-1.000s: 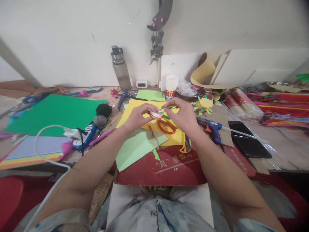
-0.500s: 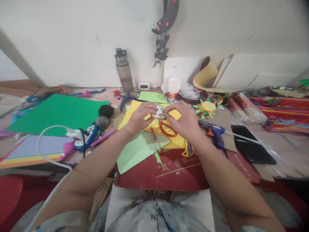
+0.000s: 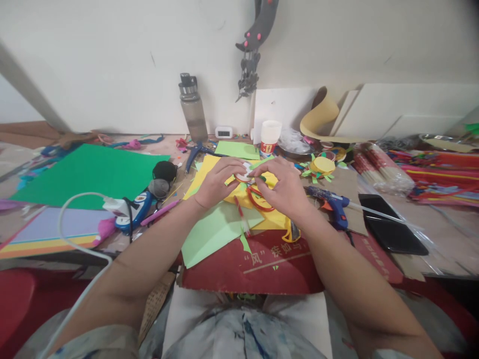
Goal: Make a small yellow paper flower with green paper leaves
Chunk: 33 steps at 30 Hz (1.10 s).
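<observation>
Over the yellow paper, my left hand (image 3: 219,183) is closed on the left side of a small white round piece (image 3: 244,172) with a reddish rim. My right hand (image 3: 286,185) pinches at the piece's right edge, where bits of green paper (image 3: 266,160) show; the fingers partly cover the contact. Below the hands lie red-orange scissors handles (image 3: 260,200), a red-and-clear pen (image 3: 241,214) and a light green sheet (image 3: 215,232). A yellow utility knife (image 3: 293,232) rests near my right wrist.
Right of my arm are a blue glue gun (image 3: 339,209), a black phone (image 3: 391,227) and a yellow round paper piece with green tabs (image 3: 322,165). A bottle (image 3: 193,112) and paper cup (image 3: 270,135) stand behind. Leftward lie a green sheet (image 3: 93,174) and a white cable (image 3: 62,219).
My right hand has shifted slightly left at the piece's edge, and its fingers sit a little differently. My left hand keeps its hold almost unmoved.
</observation>
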Motion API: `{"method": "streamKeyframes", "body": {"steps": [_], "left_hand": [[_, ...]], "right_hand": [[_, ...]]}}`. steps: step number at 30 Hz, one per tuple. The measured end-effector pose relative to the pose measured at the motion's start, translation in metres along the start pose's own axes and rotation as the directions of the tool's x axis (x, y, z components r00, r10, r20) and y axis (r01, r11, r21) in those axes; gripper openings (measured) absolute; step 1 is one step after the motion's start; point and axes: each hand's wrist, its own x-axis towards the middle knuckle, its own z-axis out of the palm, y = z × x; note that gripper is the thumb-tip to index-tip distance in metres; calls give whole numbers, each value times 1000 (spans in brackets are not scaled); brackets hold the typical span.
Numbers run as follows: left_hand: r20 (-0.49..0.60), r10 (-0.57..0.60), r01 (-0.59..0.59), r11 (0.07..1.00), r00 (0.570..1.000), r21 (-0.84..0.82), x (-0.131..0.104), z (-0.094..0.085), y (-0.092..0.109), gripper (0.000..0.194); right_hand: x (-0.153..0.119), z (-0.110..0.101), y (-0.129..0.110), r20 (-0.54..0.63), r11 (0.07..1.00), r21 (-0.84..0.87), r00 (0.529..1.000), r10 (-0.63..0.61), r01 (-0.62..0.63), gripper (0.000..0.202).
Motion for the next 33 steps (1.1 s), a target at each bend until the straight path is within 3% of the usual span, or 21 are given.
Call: {"method": "streamKeyframes", "body": {"steps": [7,15,24,28,33], "left_hand": [[8,19,-19,1000,1000,9,-2,3,-1,18],[31,-18,18,1000,999,1,-2,11,3,11],[67,-201,207,972,977,-112,1,11,5,16],[108,-346,362,894,932,-266,1,13,8,18],[254,-539,594,688,803,-416,1,15,12,26]], "right_hand": [[1,5,7,-64,995,99,998,16,-10,8],[4,12,17,-133,973,229,990,35,-4,10],[5,12,18,-131,971,230,987,89,-57,10],[5,13,18,-110,957,274,986,125,-91,7],[7,15,22,-102,926,346,975,196,-150,10]]}}
